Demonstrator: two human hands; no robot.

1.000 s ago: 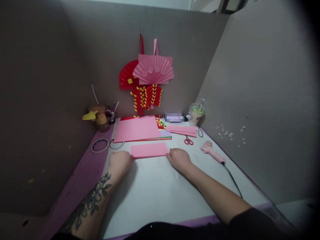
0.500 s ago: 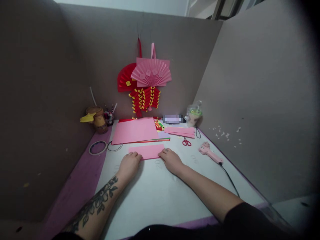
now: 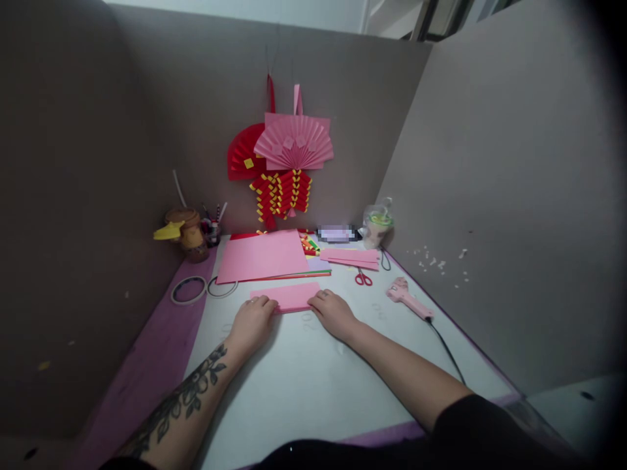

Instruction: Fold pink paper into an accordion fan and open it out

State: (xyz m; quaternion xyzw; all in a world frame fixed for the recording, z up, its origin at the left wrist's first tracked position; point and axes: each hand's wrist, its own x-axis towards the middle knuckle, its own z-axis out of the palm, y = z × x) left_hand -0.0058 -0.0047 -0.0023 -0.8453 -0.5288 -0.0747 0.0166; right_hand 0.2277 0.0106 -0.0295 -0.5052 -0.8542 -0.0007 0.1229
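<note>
A pink strip of paper [image 3: 294,297] lies across the middle of the white-covered table. A narrow band runs along its near edge, which looks folded or doubled. My left hand [image 3: 255,321] grips the near left corner, fingers bent over the paper. At the near right corner my right hand [image 3: 334,314] pinches the same strip with thumb and fingers. Both thumbs are partly hidden. Just behind the strip, a large pink sheet [image 3: 262,256] rests on a stack of coloured paper.
Red-handled scissors [image 3: 363,279] and cut pink strips [image 3: 350,257] lie behind my right hand. A pink glue gun [image 3: 410,299] with a black cord is at the right. Tape rolls [image 3: 189,291] and a brown cup [image 3: 192,236] stand left. Paper fans [image 3: 294,145] hang on the back panel.
The whole view has shifted slightly to the left. Both hands stay at the near corners of the pink strip, with hardly any movement.
</note>
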